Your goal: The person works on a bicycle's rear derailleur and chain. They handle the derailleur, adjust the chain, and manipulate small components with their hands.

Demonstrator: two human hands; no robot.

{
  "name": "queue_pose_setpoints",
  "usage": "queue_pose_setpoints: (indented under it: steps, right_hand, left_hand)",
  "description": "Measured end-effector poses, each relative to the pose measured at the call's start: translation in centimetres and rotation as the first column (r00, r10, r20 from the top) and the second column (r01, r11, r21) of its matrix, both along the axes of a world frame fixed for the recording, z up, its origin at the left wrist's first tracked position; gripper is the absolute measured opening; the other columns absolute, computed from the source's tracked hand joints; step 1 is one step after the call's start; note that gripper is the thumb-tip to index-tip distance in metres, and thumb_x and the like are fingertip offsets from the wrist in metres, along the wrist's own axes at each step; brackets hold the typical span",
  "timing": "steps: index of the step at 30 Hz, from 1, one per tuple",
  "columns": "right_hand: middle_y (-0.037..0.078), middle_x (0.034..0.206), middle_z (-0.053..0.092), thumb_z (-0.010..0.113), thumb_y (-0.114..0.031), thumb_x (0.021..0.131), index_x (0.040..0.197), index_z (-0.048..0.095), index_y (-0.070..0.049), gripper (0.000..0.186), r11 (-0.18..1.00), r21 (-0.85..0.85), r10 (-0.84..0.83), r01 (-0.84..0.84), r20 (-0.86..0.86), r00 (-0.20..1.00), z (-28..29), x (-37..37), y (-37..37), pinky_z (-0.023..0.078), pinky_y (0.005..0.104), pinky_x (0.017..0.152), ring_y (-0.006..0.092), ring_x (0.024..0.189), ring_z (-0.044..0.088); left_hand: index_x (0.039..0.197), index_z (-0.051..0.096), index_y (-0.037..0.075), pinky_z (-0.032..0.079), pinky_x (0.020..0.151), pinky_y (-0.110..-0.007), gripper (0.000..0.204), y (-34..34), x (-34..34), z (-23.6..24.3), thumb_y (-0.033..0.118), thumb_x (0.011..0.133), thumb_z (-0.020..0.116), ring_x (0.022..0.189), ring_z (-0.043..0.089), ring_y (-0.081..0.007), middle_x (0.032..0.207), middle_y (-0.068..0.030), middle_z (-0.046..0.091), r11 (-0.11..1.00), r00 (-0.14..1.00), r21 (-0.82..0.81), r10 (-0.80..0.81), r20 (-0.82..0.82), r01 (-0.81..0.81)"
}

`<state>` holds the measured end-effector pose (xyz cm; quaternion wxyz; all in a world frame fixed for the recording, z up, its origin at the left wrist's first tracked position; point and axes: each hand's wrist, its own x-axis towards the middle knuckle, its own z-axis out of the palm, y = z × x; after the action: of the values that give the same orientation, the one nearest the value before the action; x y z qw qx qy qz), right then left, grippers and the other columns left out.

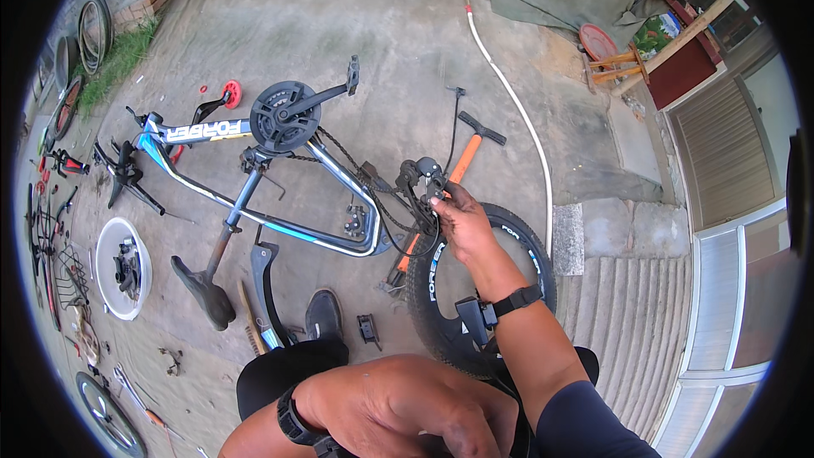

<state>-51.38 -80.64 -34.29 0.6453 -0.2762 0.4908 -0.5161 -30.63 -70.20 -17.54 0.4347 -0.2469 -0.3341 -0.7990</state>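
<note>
My right hand (458, 216) pinches a black rear derailleur (428, 178) with cables, above a fat black tyre (534, 271) lying beside the blue, white and black bicycle frame (280, 231). The frame lies on its side with its chainring (280, 119) up, and a chain (326, 140) runs toward the derailleur. My left hand (424, 407) is close below the camera at the lower edge, its fingers curled; what they hold, if anything, is hidden. An orange floor pump (465, 158) lies behind my right hand.
A white basin (108, 267) of parts, a brush (251, 326), a black mudguard (269, 288), loose parts and tools lie on the concrete floor (356, 17). A white hose (517, 102) runs along the right, beside a ridged step (623, 314) and doors. Spare wheels stand at the left.
</note>
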Motion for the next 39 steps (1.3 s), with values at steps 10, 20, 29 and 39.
queue_pose_setpoints:
  steps: [10,20,29,39]
  right_hand:
    - [0.008,0.111,0.067,0.067,-0.004,0.095,0.142,0.049,0.000,0.050,0.998,0.055,-0.028,0.032,-0.066,0.997,-0.2,-0.3,0.0,0.053,0.0352,0.087,0.0197,0.099,0.066]
    - [0.010,0.108,0.067,0.068,-0.005,0.094,0.144,0.044,0.007,0.057,1.000,0.016,-0.017,0.017,-0.022,1.000,0.3,0.1,0.1,0.050,0.0299,0.089,0.0172,0.099,0.064]
    - [0.011,0.112,0.067,0.067,-0.004,0.094,0.142,0.047,0.006,0.053,0.999,0.041,-0.032,0.032,-0.015,0.999,0.7,0.1,0.3,0.050,0.0302,0.091,0.0186,0.101,0.064]
    - [0.012,0.113,0.067,0.067,-0.003,0.094,0.144,0.043,0.006,0.056,0.999,0.045,-0.031,0.032,-0.005,0.999,0.3,0.0,0.2,0.050,0.0307,0.091,0.0191,0.103,0.064]
  left_hand:
    - [0.104,0.071,0.001,0.052,0.061,-0.035,0.034,-1.2,2.7,1.6,0.026,0.086,0.083,0.073,0.065,-0.0263,0.091,-0.0163,0.066,0.965,0.948,0.257,-0.131,0.291,0.054]
    - [0.113,0.065,0.010,0.048,0.056,-0.028,0.032,-2.6,1.4,-1.0,0.018,0.087,0.082,0.076,0.066,-0.0231,0.096,-0.0137,0.062,0.835,0.917,0.495,0.028,0.398,-0.240]
    - [0.119,0.064,0.009,0.049,0.059,-0.030,0.033,-3.1,1.7,-1.6,0.022,0.092,0.077,0.077,0.069,-0.0236,0.104,-0.0157,0.068,0.784,0.913,0.560,0.022,0.406,-0.268]
    - [0.132,0.058,0.008,0.049,0.060,-0.030,0.039,-3.4,2.2,-1.6,0.025,0.099,0.067,0.082,0.074,-0.0253,0.109,-0.0182,0.072,0.760,0.920,0.600,-0.006,0.393,-0.252]
